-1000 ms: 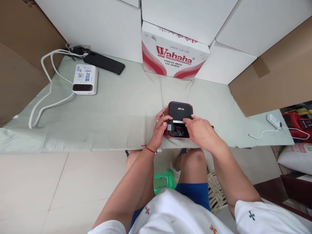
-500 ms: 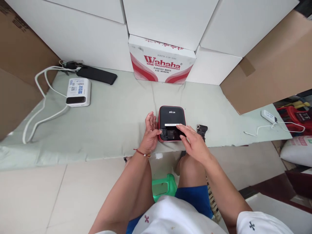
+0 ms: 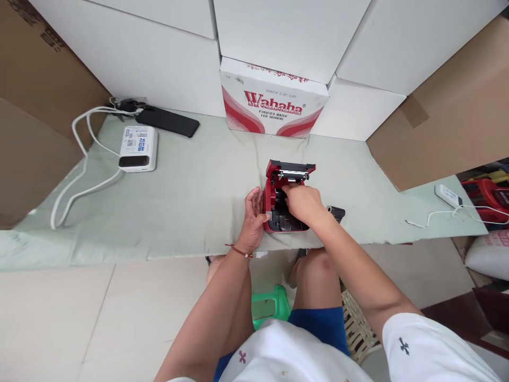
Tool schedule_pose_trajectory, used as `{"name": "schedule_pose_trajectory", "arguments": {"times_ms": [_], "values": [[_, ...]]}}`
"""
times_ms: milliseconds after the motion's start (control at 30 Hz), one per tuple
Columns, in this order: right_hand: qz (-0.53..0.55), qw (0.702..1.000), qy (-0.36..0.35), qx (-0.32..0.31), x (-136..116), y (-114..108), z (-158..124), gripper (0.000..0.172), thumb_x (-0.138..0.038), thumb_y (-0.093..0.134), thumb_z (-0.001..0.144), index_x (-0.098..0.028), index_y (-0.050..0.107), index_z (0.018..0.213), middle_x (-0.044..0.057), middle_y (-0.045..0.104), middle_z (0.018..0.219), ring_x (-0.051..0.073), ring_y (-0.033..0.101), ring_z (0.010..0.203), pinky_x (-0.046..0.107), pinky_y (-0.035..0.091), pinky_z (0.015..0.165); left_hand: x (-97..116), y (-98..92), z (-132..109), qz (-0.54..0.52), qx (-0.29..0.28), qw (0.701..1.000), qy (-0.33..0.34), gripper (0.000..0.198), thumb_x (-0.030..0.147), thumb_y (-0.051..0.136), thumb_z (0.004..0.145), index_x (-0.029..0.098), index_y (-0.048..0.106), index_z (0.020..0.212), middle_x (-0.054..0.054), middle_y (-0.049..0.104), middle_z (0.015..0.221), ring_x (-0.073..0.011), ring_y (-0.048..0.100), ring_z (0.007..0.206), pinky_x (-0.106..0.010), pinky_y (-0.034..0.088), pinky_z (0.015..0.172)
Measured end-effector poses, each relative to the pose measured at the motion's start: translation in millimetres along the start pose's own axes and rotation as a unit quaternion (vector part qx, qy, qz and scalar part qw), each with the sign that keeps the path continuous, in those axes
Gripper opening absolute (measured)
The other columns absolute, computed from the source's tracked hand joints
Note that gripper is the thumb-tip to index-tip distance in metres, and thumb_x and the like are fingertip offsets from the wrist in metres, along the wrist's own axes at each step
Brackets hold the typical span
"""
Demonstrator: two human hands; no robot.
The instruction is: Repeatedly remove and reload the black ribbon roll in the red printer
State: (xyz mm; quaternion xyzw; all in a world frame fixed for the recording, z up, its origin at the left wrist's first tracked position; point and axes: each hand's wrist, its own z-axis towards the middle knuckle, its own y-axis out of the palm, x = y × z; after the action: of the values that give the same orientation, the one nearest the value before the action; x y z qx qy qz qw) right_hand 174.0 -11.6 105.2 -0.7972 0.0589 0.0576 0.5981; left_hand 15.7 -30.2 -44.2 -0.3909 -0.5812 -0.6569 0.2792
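While the left hand [image 3: 254, 213] grips the printer [image 3: 280, 223] on the desk [image 3: 191, 201], the right hand [image 3: 303, 204] sits inside it under the raised lid [image 3: 293, 168], grasp unclear.

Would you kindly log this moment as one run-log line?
left hand: holds printer side | right hand: inside printer | lid: up | black part: on cloth, right of printer

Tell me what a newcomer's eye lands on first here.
The small red-and-black device at the near edge of the table, lid up: the left-hand grip clasps its side while the right-hand grip reaches inside. Behind it stands the red-lettered Wahaha carton; a white gadget lies far left.
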Motion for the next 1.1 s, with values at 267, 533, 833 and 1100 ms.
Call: {"name": "schedule_pose_trajectory", "arguments": {"times_ms": [267, 533, 833, 1100], "values": [[0.040, 0.999, 0.012, -0.022, -1.3, -14.8, -16.6, 0.029, -0.026, 0.070, 0.101, -0.016, 0.073, 0.128, 0.016, 0.072, 0.135, 0.028, 0.072, 0.117, 0.046, 0.058, 0.105, 2.9, 2.5, 0.0, -0.015, -0.011, 1.000, -0.018, 0.081, 0.041, 0.090, 0.074, 0.039, 0.053, 0.145, -0.003, 0.049, 0.168, -0.0315, 0.031, 0.169, -0.049, 0.028, 0.139], [0.224, 0.971, 0.060, 0.054, 93.2, -20.1, -89.9, 0.051, -0.053, 0.046, 0.107, -0.017, 0.068, 0.135, 0.008, 0.080, 0.114, 0.021, 0.075, 0.096, 0.032, 0.060, 0.086, 6.0, 4.2, -0.4, -0.026, -0.021, 0.999, -0.036, 0.076, 0.037, 0.087, 0.076, 0.037, 0.055, 0.145, -0.003, 0.051, 0.167, -0.0313, 0.034, 0.168, -0.049, 0.028, 0.139], [0.198, 0.969, 0.126, 0.073, 132.5, 39.6, -70.9, 0.042, -0.035, 0.060, 0.104, -0.019, 0.065, 0.143, 0.010, 0.076, 0.132, 0.016, 0.073, 0.087, 0.035, 0.063, 0.089, 4.5, 4.3, 0.5, -0.041, -0.012, 0.998, -0.034, 0.074, 0.035, 0.088, 0.073, 0.034, 0.060, 0.142, -0.004, 0.053, 0.167, -0.0322, 0.035, 0.167, -0.050, 0.029, 0.139], [0.097, 0.974, 0.200, 0.049, 158.7, 53.0, -69.8, 0.042, -0.044, 0.069, 0.105, -0.020, 0.067, 0.139, 0.012, 0.065, 0.146, 0.026, 0.066, 0.129, 0.052, 0.059, 0.110, 3.5, 4.6, 1.5, -0.053, -0.016, 0.998, -0.040, 0.071, 0.035, 0.090, 0.073, 0.034, 0.063, 0.139, -0.003, 0.053, 0.168, -0.0327, 0.036, 0.166, -0.051, 0.029, 0.139]]}}
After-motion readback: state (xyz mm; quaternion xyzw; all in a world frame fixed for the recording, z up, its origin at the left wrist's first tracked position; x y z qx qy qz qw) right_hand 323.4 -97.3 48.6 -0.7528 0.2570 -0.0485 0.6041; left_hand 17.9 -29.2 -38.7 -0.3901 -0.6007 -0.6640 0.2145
